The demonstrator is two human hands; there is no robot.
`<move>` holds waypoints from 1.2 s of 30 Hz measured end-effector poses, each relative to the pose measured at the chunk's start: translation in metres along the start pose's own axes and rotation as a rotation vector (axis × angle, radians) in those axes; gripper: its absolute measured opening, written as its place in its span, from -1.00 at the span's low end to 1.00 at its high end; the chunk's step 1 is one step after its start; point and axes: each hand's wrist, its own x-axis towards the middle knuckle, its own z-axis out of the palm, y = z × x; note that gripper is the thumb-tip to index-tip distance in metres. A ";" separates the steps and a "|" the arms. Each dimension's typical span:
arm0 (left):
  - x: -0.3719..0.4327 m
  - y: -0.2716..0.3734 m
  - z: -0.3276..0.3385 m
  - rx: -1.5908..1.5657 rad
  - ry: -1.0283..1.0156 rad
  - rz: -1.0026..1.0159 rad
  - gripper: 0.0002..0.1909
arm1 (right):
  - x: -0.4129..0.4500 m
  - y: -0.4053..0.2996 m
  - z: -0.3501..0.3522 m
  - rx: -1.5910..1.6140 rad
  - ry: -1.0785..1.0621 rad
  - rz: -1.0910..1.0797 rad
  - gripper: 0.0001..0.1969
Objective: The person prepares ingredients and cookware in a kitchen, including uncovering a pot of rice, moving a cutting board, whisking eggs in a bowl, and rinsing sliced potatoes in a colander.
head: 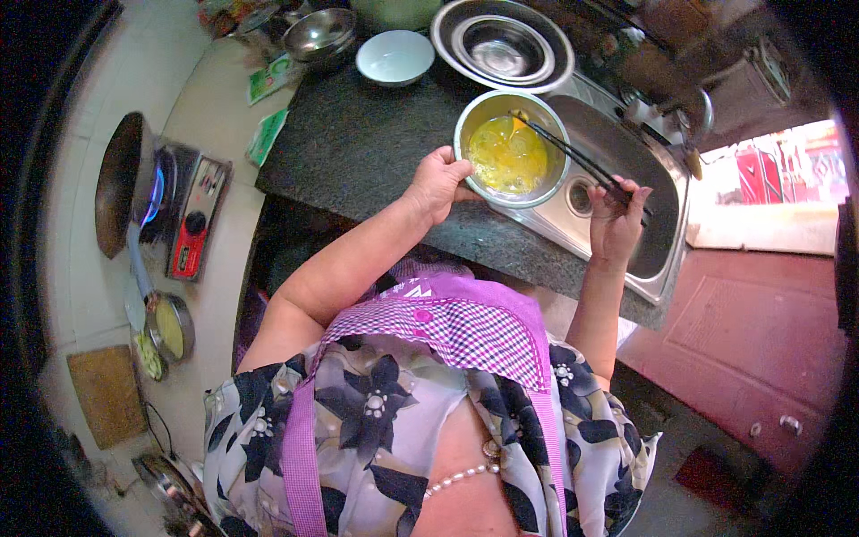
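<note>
My left hand (441,182) grips the rim of a metal bowl (463,127), thumb on the inner edge and fingers beneath. Inside is yellow raw egg (509,158), partly mixed, with a deeper orange patch of yolk near the far side. My right hand (616,218) holds a pair of black chopsticks (580,158), whose tips reach into the egg at the far side of the bowl. The bowl is held above the dark stone counter (362,148) and the near left edge of a stainless steel sink (644,252).
A wok (124,188) stands over a blue flame on a portable gas stove (198,215) at left. Nearby are a small pan (171,329) and a cutting board (107,396). A white bowl (394,57) and nested metal basins (503,47) stand behind. A red door (738,342) is at right.
</note>
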 end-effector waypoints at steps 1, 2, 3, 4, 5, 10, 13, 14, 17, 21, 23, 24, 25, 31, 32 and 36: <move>0.005 -0.003 0.005 0.008 -0.026 -0.013 -0.81 | 0.001 -0.009 -0.002 -0.004 0.018 -0.023 -0.64; 0.011 -0.008 0.009 0.002 -0.035 -0.031 -0.81 | 0.002 -0.019 -0.004 0.016 -0.020 -0.067 -0.63; 0.016 -0.012 0.013 -0.004 -0.043 -0.049 -0.81 | 0.001 -0.029 -0.003 0.035 -0.060 -0.110 -0.63; 0.020 -0.016 0.016 0.002 -0.065 -0.060 -0.81 | -0.002 -0.041 0.001 0.012 -0.073 -0.161 -0.62; 0.024 -0.020 0.019 -0.020 -0.076 -0.063 -0.80 | -0.004 -0.054 0.003 -0.036 -0.013 -0.222 -0.61; 0.031 -0.025 0.030 -0.047 -0.114 -0.086 -0.78 | -0.007 -0.098 -0.009 0.027 -0.062 -0.342 -0.60; 0.028 -0.022 0.028 -0.047 -0.069 -0.063 -0.82 | -0.010 -0.109 -0.020 0.018 -0.024 -0.403 -0.61; 0.031 -0.022 0.022 -0.044 -0.100 -0.075 -0.76 | -0.009 -0.111 -0.029 -0.020 0.026 -0.421 -0.61; 0.023 -0.013 0.018 0.012 -0.031 -0.041 -0.76 | -0.007 -0.101 -0.061 -0.091 0.142 -0.436 -0.61; 0.012 -0.003 0.009 0.023 -0.012 -0.024 -0.75 | 0.003 -0.057 -0.125 -0.454 0.372 -0.188 -0.66; 0.007 0.002 0.008 0.060 0.024 -0.012 -0.74 | 0.005 -0.037 -0.154 -0.595 0.464 -0.142 -0.60; 0.009 -0.001 0.001 0.049 0.028 -0.006 -0.73 | 0.007 -0.038 -0.147 -0.533 0.460 -0.186 -0.61; 0.007 -0.001 -0.003 0.050 0.036 -0.009 -0.73 | 0.004 -0.042 -0.137 -0.477 0.464 -0.223 -0.62; 0.001 -0.002 -0.017 0.013 0.041 0.006 -0.72 | 0.007 -0.072 -0.062 -0.333 0.200 -0.298 -0.64; -0.002 -0.002 -0.016 0.002 0.037 0.018 -0.72 | 0.004 -0.073 -0.043 -0.265 0.150 -0.293 -0.65; -0.010 0.001 -0.017 -0.073 0.119 0.047 -0.76 | 0.002 -0.053 0.013 -0.339 -0.106 -0.162 -0.73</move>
